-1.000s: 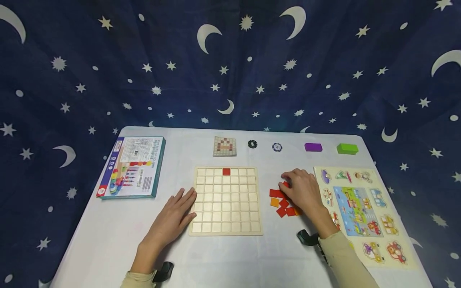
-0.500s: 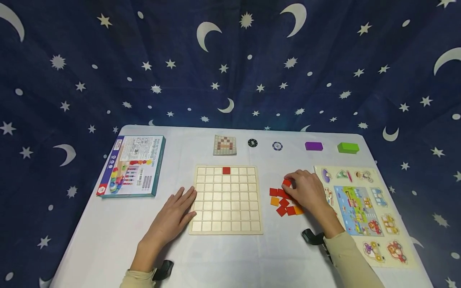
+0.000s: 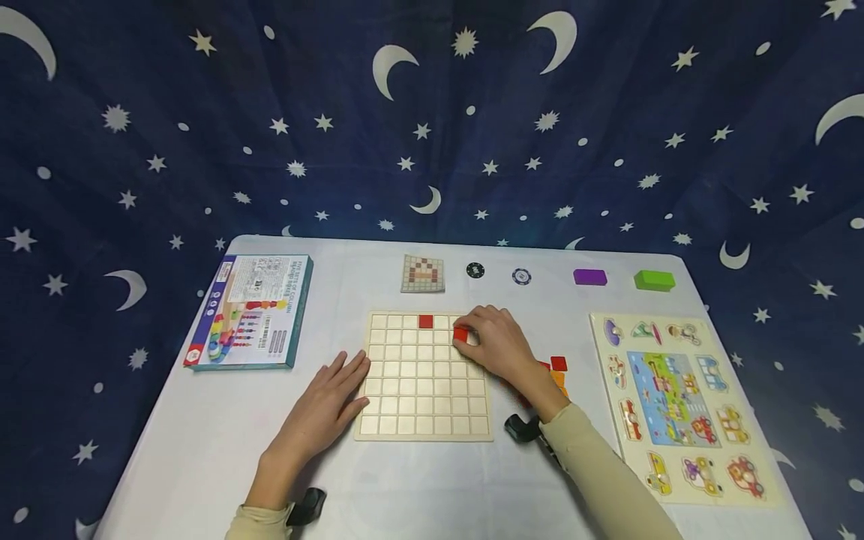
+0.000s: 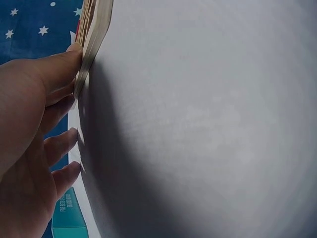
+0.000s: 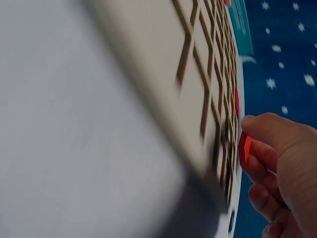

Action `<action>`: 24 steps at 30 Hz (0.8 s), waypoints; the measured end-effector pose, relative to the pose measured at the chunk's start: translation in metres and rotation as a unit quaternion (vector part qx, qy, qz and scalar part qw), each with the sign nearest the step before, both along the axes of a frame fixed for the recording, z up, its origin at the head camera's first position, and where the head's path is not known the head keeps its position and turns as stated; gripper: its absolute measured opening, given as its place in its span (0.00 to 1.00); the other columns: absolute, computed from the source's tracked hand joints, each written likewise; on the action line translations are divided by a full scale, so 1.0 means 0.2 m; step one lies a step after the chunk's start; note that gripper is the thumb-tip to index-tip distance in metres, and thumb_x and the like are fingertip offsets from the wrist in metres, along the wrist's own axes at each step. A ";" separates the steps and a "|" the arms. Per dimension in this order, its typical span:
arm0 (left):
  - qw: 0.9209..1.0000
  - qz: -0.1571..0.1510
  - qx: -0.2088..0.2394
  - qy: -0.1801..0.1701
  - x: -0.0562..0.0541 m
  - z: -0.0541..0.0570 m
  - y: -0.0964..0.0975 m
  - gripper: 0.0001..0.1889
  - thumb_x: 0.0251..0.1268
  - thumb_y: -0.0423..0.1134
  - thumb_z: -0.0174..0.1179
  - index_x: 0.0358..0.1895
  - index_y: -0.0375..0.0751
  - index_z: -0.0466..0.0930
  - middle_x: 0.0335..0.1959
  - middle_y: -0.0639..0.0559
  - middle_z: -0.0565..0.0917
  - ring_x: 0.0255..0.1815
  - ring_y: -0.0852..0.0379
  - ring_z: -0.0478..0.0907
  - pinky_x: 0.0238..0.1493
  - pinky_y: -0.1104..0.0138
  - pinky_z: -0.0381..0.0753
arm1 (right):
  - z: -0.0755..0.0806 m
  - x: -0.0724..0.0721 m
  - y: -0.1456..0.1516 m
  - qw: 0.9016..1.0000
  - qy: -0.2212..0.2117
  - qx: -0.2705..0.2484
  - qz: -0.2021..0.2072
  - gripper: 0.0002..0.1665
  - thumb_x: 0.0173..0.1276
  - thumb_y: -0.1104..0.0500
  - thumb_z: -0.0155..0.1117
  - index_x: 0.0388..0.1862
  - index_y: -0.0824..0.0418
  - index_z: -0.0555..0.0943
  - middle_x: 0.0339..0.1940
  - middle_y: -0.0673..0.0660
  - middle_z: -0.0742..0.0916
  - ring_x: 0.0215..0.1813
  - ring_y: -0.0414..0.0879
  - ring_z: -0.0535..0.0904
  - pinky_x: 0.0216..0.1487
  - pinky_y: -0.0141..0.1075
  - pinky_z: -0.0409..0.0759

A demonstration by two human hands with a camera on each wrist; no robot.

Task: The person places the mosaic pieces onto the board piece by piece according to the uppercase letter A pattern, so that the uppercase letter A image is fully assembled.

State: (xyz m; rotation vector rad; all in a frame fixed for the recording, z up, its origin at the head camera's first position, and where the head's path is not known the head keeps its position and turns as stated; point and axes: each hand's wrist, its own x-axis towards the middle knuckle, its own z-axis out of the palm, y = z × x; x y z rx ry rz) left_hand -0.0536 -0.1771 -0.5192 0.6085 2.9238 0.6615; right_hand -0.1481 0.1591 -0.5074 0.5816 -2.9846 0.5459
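A pale wooden grid board [image 3: 424,386] lies mid-table, with one red square tile [image 3: 425,322] in its top row. My right hand [image 3: 499,345] pinches a second red tile [image 3: 460,334] between thumb and fingers over the board's upper right; the right wrist view shows this tile [image 5: 244,148] on edge at the fingertips. Against the board's left edge rests my left hand [image 3: 327,405], fingers extended and touching the rim. Loose red and orange tiles [image 3: 559,364] lie right of the board, partly hidden by my right forearm.
At the back stand a small pattern card [image 3: 422,274], two round chips [image 3: 475,270], a purple block [image 3: 590,277] and a green block [image 3: 654,281]. A boxed toy [image 3: 250,311] lies on the left. On the right is a picture puzzle board [image 3: 675,480].
My right hand has picked a red tile from the loose pile and carried it left over the grid board. The left hand stays at the board's left edge.
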 end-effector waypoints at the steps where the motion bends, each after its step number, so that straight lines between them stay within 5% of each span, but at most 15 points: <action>1: 1.000 0.000 0.000 0.000 0.00 0.00 0.00 0.35 0.77 0.48 0.65 0.82 0.41 0.68 0.84 0.47 0.68 0.87 0.35 0.60 0.84 0.37 0.63 | 0.00 -0.01 -0.03 1.000 -0.004 0.001 0.008 0.20 0.68 0.45 0.77 0.54 0.53 0.91 0.48 0.52 0.91 0.48 0.49 0.83 0.50 0.44 0.78; 15: 1.000 -0.003 -0.004 0.007 0.00 0.00 0.01 0.35 0.77 0.47 0.65 0.81 0.41 0.68 0.84 0.46 0.69 0.86 0.35 0.61 0.83 0.37 0.64 | -0.04 -0.02 -0.12 0.999 -0.026 -0.017 0.038 0.21 0.71 0.44 0.76 0.58 0.50 0.91 0.48 0.50 0.89 0.48 0.47 0.81 0.51 0.42 0.78; 24: 1.000 0.002 -0.001 0.001 0.00 -0.01 0.00 0.35 0.77 0.47 0.65 0.82 0.41 0.67 0.85 0.47 0.68 0.87 0.35 0.60 0.84 0.38 0.62 | -0.03 0.02 0.01 0.999 -0.028 -0.043 0.015 0.22 0.70 0.45 0.76 0.60 0.51 0.90 0.52 0.51 0.89 0.52 0.47 0.80 0.54 0.43 0.78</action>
